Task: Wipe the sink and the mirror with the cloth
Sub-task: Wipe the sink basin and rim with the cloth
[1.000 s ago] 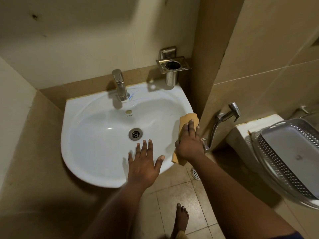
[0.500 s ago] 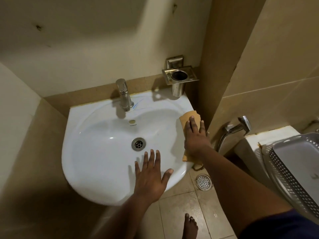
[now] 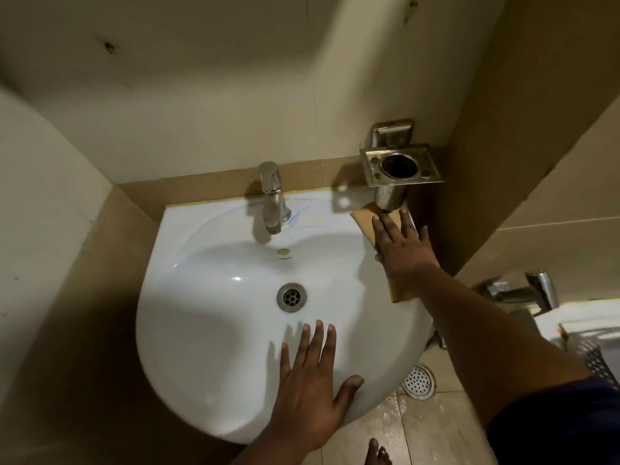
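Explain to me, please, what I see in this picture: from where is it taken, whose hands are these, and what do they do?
There is no machine here. A person wears a camera on the head, so this single view looks down at the person's own two bare hands.

Below is a white sink with a tap at the back and a drain in the middle. A metal holder hangs on the wall above the sink's right back corner.

The right hand lies flat, fingers straight, pressing a tan cloth onto the right rim, just under the holder. The left hand holds nothing; its spread fingers rest on the front rim.

On the floor you see a floor drain and the person's toes. No mirror is in the picture.
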